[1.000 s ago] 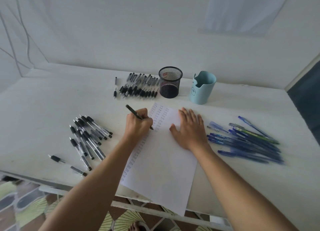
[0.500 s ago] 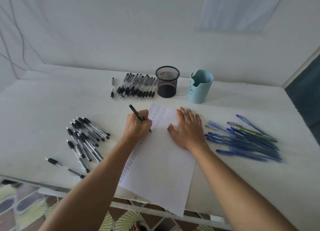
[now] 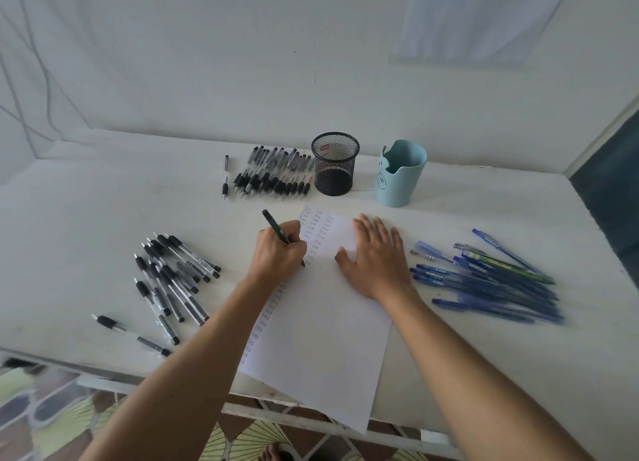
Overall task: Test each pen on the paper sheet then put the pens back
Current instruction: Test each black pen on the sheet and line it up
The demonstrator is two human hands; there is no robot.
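1. Head view, centre: the left hand's [image 3: 278, 249] grip is closed round a dark pen [image 3: 275, 226], its tip on the paper sheet [image 3: 321, 339]. The right hand [image 3: 375, 258] lies open, flat on the sheet.
2. Columns of marks [image 3: 313, 232] suggest testing is well along. Black pens [image 3: 173, 281] lie loose at left and blue pens [image 3: 491, 281] at right. The mesh cup [image 3: 334, 165] looks empty.

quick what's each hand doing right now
Left hand: closed around a black pen, its tip on the paper sheet.
Right hand: open, fingers straight, pressing flat on the paper sheet.
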